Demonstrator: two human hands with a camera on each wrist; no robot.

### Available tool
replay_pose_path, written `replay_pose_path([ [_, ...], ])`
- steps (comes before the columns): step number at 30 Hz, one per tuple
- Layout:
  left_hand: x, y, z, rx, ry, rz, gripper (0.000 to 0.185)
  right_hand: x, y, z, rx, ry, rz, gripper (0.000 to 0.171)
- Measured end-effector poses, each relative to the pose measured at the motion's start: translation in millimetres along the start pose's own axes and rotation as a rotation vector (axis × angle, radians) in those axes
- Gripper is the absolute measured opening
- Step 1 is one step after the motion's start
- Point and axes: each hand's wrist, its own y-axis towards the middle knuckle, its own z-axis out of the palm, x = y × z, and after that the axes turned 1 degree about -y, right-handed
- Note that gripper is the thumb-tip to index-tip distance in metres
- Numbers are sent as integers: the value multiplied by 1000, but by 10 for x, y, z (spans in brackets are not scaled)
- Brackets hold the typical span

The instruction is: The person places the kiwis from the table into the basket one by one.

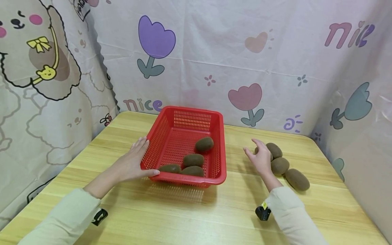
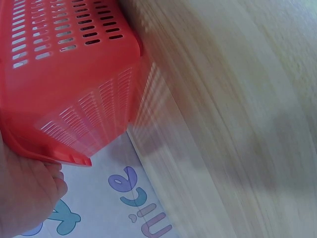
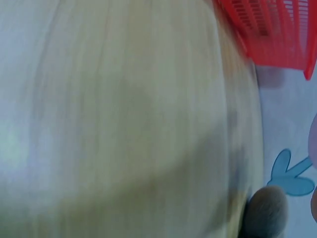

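The red basket (image 1: 186, 143), light and stiff, is steadied on the surface (image 1: 196, 211) by the left hand (image 1: 130, 165), fingers flat against its wall. Farther right, kiwis (image 1: 280, 165), firm yet bruisable, are approached by the right hand (image 1: 260, 158), fingers relaxed, nothing held.

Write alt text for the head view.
A person's left hand rests on the near left corner of a red basket holding four kiwis, on a wooden table. The right hand reaches among more kiwis lying on the table beside the basket.
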Motion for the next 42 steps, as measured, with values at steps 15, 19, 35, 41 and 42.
replay_pose_path([
  [15,13,13,7,2,9,3,115,-333,-96,-70,2,-49,150,54],
  [19,10,13,-2,6,5,-1,115,-384,-102,-96,25,-60,205,55],
  [35,24,20,8,7,6,3,116,-371,-60,-146,169,-101,269,60],
  [41,25,15,9,5,3,1,116,-392,-44,-134,201,-100,270,62],
  [42,25,13,8,5,3,1,116,-397,-41,-130,205,-99,271,62],
])
